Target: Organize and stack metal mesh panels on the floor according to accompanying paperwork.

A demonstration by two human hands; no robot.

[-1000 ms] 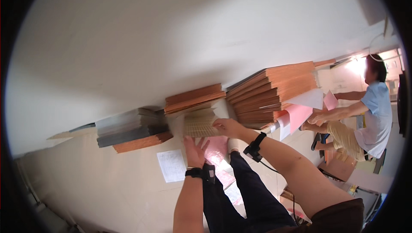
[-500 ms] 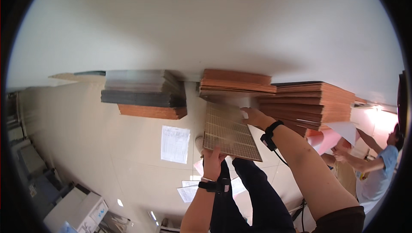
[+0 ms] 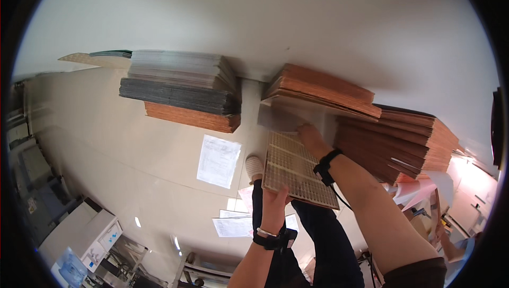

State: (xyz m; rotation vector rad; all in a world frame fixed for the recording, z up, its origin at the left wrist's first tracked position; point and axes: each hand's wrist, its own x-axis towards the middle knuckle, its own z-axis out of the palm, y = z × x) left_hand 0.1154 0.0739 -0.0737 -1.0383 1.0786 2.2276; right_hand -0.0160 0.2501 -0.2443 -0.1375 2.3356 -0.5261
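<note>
A flat tan panel (image 3: pixel 299 174) with a grid of small cells is tilted above my legs. My left hand (image 3: pixel 274 206) grips its near edge, thumb on the face. At the panel's far edge, my right hand (image 3: pixel 314 140) has its fingers closed on what looks like a thin greyish translucent sheet (image 3: pixel 283 117). That sheet rises from the panel toward a stack of brown-edged panels (image 3: pixel 323 89); whether it touches the stack I cannot tell. To the right of my right hand stands a larger stack of reddish-brown panels (image 3: pixel 395 139).
Left of the panel is a stack of grey, black and orange-edged boards (image 3: pixel 183 89) against the wall. Printed papers (image 3: pixel 218 161) lie on the tiled floor near my shoe (image 3: pixel 254 167). A white cabinet (image 3: pixel 79 235) stands lower left. Another person's arm (image 3: pixel 448 243) shows at right.
The view has shifted and turned. The greyish sheet, blurred over the panel before, now stands out beyond its far edge at my right hand. My left hand keeps its grip on the panel.
</note>
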